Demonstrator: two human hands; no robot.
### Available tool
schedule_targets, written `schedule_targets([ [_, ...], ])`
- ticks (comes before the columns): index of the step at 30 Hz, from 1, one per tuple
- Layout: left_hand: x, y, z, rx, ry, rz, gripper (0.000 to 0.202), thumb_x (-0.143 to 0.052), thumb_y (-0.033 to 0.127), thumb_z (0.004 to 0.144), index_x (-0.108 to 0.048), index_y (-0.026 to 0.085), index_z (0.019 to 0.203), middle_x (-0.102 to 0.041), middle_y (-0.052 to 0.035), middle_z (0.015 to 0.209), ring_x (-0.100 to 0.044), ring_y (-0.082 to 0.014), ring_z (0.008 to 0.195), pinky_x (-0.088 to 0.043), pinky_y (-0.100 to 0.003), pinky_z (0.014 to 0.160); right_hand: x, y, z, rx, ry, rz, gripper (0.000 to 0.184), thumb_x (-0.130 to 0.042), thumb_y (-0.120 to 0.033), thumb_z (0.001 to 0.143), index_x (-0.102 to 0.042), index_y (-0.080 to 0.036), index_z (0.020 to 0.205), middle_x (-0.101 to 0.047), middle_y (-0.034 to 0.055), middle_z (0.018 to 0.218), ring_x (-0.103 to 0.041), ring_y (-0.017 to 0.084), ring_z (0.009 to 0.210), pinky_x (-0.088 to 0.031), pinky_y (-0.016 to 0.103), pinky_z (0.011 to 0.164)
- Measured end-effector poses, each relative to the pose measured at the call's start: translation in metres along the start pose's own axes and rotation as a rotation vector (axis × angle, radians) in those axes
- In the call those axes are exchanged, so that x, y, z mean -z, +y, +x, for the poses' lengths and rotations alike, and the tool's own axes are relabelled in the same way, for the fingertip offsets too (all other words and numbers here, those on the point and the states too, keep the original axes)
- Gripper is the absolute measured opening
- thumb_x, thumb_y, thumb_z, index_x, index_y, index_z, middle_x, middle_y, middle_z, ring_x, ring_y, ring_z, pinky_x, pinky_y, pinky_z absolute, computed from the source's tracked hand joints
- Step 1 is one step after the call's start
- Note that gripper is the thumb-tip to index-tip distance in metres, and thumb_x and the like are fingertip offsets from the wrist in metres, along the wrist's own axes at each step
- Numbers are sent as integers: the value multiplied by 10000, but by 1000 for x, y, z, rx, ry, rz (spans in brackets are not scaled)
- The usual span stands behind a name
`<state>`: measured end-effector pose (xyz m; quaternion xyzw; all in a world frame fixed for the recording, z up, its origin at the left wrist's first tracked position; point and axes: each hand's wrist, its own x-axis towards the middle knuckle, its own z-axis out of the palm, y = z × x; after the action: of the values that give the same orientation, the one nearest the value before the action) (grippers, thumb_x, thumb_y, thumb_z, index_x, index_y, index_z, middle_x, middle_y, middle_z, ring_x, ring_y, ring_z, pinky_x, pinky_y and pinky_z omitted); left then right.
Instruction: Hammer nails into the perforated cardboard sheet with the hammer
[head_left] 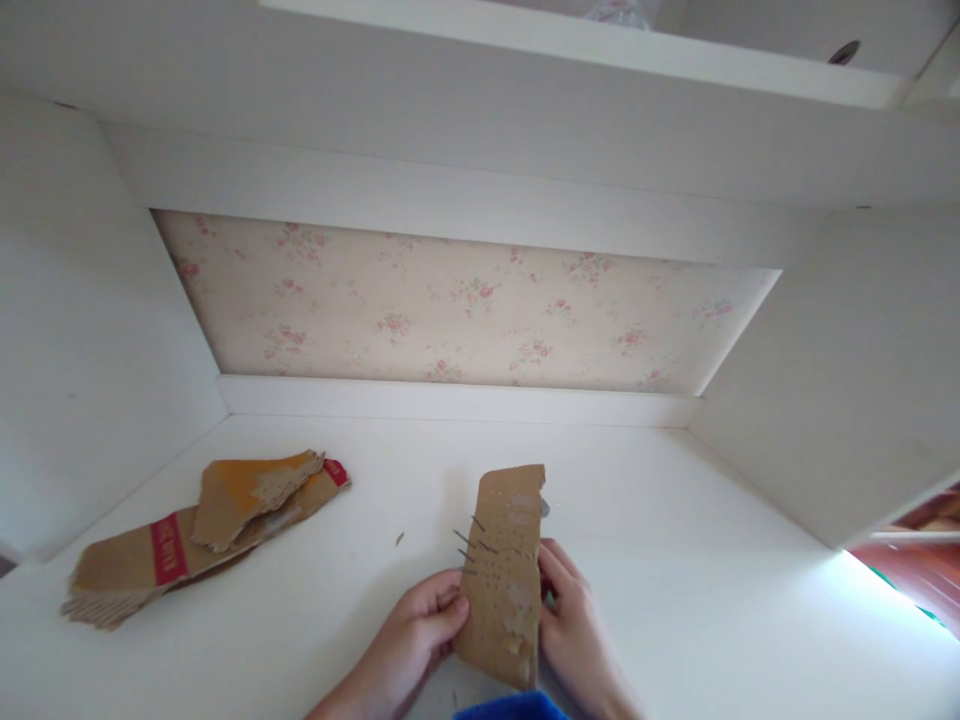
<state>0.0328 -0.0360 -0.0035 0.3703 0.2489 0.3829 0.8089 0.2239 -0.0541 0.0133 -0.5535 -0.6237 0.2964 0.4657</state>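
Note:
Both hands hold an upright torn strip of brown cardboard [504, 570] at the near middle of the white desk [675, 600]. The strip is dotted with rows of small holes, and several thin needles [472, 538] stick out of its left side. My left hand [420, 630] pinches the strip's lower left edge with curled fingers. My right hand [574, 615] grips its right edge, fingers wrapped behind it.
Torn brown cardboard pieces with red labels and an orange patch [202, 530] lie at the desk's left. A small dark speck [400, 539] sits between them and the strip. Floral wallpaper [465, 305] backs the alcove, white side walls flank it. Something blue [510, 706] shows at the bottom edge.

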Motion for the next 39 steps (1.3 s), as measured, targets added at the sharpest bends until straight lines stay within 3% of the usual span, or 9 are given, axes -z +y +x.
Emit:
schedule_targets([
  [3,-1,2,-3,10,-36,75,317,-692,304,860,-718,140,1130,-731,-139,1107,-639,-298,1118,-445,-397,980,-3,-4,-1,36,-95,26,299,-592,-110,842,-752,-247,1054,-651,102,1212,-640,240,1056,-539,317,830],
  [7,0,3,-4,-3,-52,142,299,-654,281,888,-714,139,1144,-730,-137,1114,-637,-293,1117,-437,-400,989,-2,-6,-2,49,-126,12,221,-618,-136,847,-797,-231,936,-703,115,1113,-652,270,1071,-552,320,781],
  [17,-4,2,0,5,-20,118,299,-674,300,867,-726,142,1115,-742,-128,1075,-648,-297,1098,-461,-392,952,-1,-3,9,91,-107,17,260,-573,-86,812,-803,-201,853,-758,68,904,-682,218,844,-533,275,669],
  [27,-3,8,0,18,-13,49,310,-733,311,820,-737,140,1078,-743,-133,1068,-652,-300,1094,-456,-382,951,-5,-6,11,51,-109,-40,263,-564,-82,775,-802,-193,796,-756,55,844,-648,187,736,-510,260,631],
  [34,-3,7,3,-17,92,-70,337,-824,326,723,-747,141,993,-753,-124,1013,-674,-293,1031,-477,-350,889,-4,-3,11,114,-120,-162,361,-472,-53,822,-783,-236,823,-744,51,872,-681,190,800,-516,273,697],
  [39,7,9,5,-86,215,-193,364,-887,237,612,-751,163,941,-764,-55,885,-697,-199,816,-510,-275,740,-2,5,13,66,-48,-364,310,-445,-257,969,-749,-217,929,-744,75,940,-701,215,835,-530,317,780],
])
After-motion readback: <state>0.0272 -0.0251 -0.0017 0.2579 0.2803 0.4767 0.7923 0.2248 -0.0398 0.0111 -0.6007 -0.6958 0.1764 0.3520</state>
